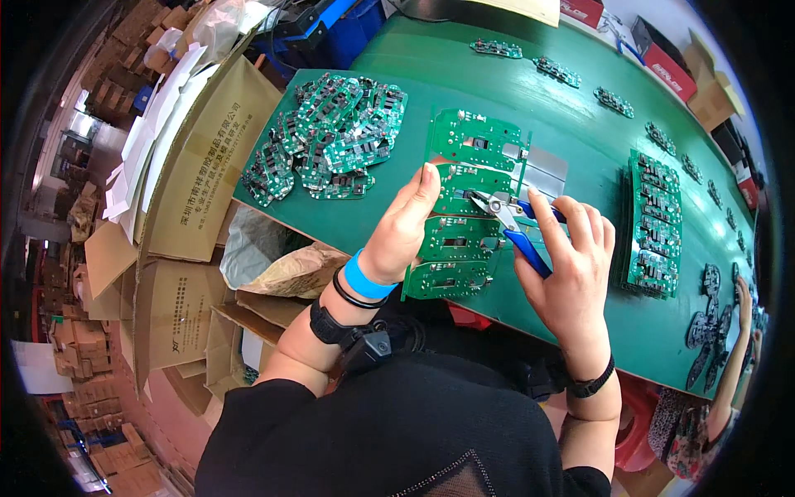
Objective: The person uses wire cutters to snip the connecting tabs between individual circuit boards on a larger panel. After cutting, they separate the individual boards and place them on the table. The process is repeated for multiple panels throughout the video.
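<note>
My left hand [396, 222] grips the left edge of a green circuit board panel [474, 149], its thumb along that edge. The panel is made of several joined mouse-shaped boards in a column and is held up over the table's front edge. In my right hand [575, 269] is a pair of blue-handled nippers [530, 251]. Their jaws reach onto the second board from the top, by a slot near its middle. Whether they bite on anything there cannot be made out. A flat silver-grey piece [546, 172] lies on the table just beyond the panel.
A heap of separate circuit boards [331, 137] covers the table's left end. At right stands a stack of panels [654, 224]. Single boards [614, 102] line the far side. Cardboard boxes [195, 166] crowd the left. A co-worker's arm [733, 356] reaches over dark parts at far right.
</note>
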Demonstrator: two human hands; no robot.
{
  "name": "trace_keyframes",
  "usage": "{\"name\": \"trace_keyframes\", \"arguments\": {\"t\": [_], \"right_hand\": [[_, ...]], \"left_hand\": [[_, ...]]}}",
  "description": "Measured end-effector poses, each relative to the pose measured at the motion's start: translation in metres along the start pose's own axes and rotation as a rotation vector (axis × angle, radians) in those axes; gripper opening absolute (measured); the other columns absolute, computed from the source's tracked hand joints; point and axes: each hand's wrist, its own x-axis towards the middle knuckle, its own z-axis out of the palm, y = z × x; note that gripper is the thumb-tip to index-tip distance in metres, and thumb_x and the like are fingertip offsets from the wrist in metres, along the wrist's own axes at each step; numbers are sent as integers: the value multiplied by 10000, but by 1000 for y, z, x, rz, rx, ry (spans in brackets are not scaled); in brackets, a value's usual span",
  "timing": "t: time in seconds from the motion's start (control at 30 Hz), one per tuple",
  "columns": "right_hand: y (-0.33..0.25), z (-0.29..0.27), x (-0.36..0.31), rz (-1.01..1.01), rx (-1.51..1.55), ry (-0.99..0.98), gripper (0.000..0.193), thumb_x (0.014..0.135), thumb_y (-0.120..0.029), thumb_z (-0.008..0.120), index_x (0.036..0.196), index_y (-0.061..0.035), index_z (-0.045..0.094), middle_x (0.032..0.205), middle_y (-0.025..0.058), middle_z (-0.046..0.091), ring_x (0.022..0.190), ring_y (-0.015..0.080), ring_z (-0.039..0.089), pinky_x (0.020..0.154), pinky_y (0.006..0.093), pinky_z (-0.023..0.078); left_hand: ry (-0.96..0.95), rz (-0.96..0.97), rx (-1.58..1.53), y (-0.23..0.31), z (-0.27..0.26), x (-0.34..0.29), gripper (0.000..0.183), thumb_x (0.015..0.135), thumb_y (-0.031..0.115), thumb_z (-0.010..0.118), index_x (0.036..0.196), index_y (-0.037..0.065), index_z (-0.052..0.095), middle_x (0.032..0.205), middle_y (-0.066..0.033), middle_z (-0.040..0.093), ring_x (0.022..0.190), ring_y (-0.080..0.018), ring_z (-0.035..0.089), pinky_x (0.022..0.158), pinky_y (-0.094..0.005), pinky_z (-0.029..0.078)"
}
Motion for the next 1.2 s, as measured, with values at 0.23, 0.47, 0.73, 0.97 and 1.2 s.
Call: {"name": "trace_keyframes", "arguments": {"t": [0.23, 0.47, 0.73, 0.97, 1.2], "right_hand": [[0, 0, -1, -10, -42, -8, 604, 634, -132, 711, 1220, -91, 571, 1079, 116, 531, 1004, 296, 508, 908, 417, 355], [-1, 0, -1, -39, -89, -14, 631, 639, -196, 723, 1235, -95, 543, 1080, 110, 513, 1016, 278, 489, 881, 416, 342], [2, 5, -1, -31, -9, 1, 609, 644, -193, 711, 1223, -88, 549, 1052, 105, 521, 978, 276, 499, 855, 401, 348], [1, 7, -3, -26, -24, -3, 621, 634, -197, 731, 1220, -98, 553, 1048, 96, 521, 968, 270, 504, 838, 399, 354], [0, 3, -1, -42, -75, 24, 629, 618, -126, 730, 1226, -108, 569, 1042, 100, 536, 957, 276, 513, 860, 401, 369]], "left_hand": [[23, -4, 13, 0, 1, -1, 523, 1012, 404, 188, 1377, 51, 313, 1246, -148, 527, 1063, -226, 596, 878, -363, 533], [16, -2, 44, -4, -2, -2, 510, 1015, 389, 199, 1378, 50, 311, 1254, -150, 522, 1070, -225, 594, 887, -357, 528], [20, 10, 31, 0, 0, -3, 506, 1015, 386, 204, 1384, 55, 304, 1257, -150, 518, 1068, -225, 593, 883, -359, 529], [46, 51, 55, 1, 2, -3, 501, 1015, 382, 213, 1383, 56, 312, 1254, -147, 518, 1066, -227, 593, 882, -363, 528], [42, 3, 12, -1, -5, -1, 501, 1015, 384, 208, 1373, 55, 328, 1244, -147, 526, 1070, -232, 591, 878, -374, 530]]}}
